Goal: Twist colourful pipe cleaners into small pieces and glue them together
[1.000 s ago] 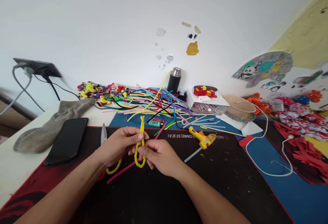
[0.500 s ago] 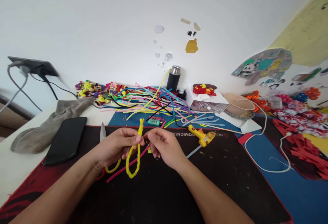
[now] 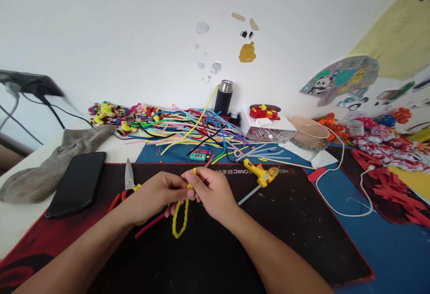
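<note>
A twisted yellow pipe cleaner point(image 3: 180, 222) hangs as a narrow loop over the dark desk mat, its ends crossing at the top. My left hand point(image 3: 168, 191) pinches it where the two sides meet. My right hand point(image 3: 210, 191) is closed on the upper ends with thumb and forefinger, touching the left fingertips. Beneath my hands a pink pipe cleaner point(image 3: 151, 225) lies on the mat. Scissors point(image 3: 129, 177) with red and yellow handles rest beside my left wrist, partly hidden by it.
A yellow glue gun point(image 3: 264, 174) lies right of my hands. Behind are a heap of coloured pipe cleaners point(image 3: 188, 128), a black thermos point(image 3: 223, 101) and a white box point(image 3: 282, 126). At left lie a phone point(image 3: 77, 184) and a grey cloth point(image 3: 50, 164); red strips point(image 3: 396, 191) sit far right.
My right hand has moved in to grip the loop's upper ends, which now tilt right. The loop has shifted slightly right and more of the scissors shows. The view has shifted a little.
</note>
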Motion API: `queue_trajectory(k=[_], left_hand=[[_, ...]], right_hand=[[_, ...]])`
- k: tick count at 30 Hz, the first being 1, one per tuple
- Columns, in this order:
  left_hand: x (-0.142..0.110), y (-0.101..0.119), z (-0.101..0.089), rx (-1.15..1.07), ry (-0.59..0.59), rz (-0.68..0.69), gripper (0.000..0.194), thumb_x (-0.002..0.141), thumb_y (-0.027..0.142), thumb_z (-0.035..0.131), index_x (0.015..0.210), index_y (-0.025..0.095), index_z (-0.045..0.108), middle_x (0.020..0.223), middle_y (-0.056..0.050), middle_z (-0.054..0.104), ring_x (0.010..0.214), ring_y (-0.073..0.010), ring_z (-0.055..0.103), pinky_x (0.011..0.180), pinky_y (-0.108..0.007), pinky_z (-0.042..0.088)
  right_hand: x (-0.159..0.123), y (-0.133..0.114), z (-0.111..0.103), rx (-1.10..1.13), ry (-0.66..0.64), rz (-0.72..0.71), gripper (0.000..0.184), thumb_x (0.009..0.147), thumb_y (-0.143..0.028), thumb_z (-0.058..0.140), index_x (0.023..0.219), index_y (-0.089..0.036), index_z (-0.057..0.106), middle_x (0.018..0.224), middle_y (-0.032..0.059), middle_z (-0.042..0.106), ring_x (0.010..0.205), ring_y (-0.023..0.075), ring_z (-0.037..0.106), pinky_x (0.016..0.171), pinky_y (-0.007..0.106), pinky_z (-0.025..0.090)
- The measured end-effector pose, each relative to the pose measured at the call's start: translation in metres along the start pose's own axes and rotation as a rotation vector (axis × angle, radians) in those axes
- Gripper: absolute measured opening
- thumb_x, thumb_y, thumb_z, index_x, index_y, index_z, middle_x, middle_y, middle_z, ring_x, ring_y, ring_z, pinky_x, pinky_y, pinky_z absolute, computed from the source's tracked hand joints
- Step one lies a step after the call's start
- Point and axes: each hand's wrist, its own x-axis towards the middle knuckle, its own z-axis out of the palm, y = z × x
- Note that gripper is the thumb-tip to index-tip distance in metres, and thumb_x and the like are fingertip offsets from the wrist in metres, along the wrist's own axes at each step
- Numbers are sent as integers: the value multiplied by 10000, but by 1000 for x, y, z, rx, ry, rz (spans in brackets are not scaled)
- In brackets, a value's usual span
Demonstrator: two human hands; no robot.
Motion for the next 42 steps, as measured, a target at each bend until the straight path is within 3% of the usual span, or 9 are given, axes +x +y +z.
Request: queue_trajectory(k=[7, 11, 13, 15, 18, 21, 38, 42], left_hand=[[1, -4, -2, 45, -36, 67, 391, 844, 567, 779, 856, 179, 822, 590, 15, 577, 504, -130, 478, 480, -231, 407], [1, -1, 0, 12, -72, 207, 333, 896, 522, 757, 902, 193, 808, 816, -36, 697, 804, -202, 619, 757, -278, 500], [1, -1, 3, -38, -84, 221, 362, 927, 539, 719, 921, 180, 768, 910, -67, 710, 896, -227, 630, 819, -301, 499], [1, -3, 6, -100, -101, 168, 413, 958, 580, 658, 918, 172, 710, 853, -67, 679, 768, -196, 596, 696, -282, 477], [1, -8, 8, -231, -101, 100, 448, 973, 612, 618, 863, 178, 620, 631, 32, 470, 529, -112, 353, 505, -230, 296], [3, -11, 6, -323, -32, 104, 475, 978, 622, 610, 855, 164, 612, 616, 77, 312, 539, -96, 181, 488, -222, 172], [8, -14, -6, -174, -18, 101, 547, 950, 643, 647, 1074, 115, 716, 627, 80, 320, 560, -101, 212, 517, -241, 168], [8, -12, -5, -201, -26, 86, 522, 932, 611, 689, 1151, 137, 710, 614, 56, 447, 526, -100, 301, 496, -237, 207]], right_hand=[[1, -7, -1, 13, 4, 27, 426, 997, -554, 604, 863, -180, 758, 554, -37, 559, 517, 116, 548, 546, 238, 447], [3, -10, -3, 78, 7, 36, 464, 990, -581, 594, 831, -171, 744, 493, -52, 520, 471, 110, 514, 516, 236, 419], [5, -10, -4, 114, 31, 39, 482, 976, -611, 604, 812, -174, 724, 478, -58, 509, 442, 101, 484, 496, 233, 399], [7, -8, -6, 158, 63, 46, 490, 958, -637, 622, 807, -178, 706, 473, -64, 500, 423, 94, 457, 478, 228, 382], [10, -6, -10, 219, 118, 59, 491, 947, -648, 639, 812, -179, 698, 475, -62, 500, 418, 93, 454, 457, 221, 367], [12, -4, -13, 269, 172, 64, 491, 934, -651, 654, 815, -177, 701, 485, -54, 510, 417, 97, 464, 434, 220, 354], [22, -2, -30, 355, 347, 15, 468, 888, -639, 718, 827, -176, 704, 482, -71, 452, 401, 98, 441, 395, 224, 310], [24, -3, -32, 368, 362, 18, 477, 871, -642, 735, 804, -172, 693, 483, -71, 443, 402, 93, 429, 395, 220, 300]])
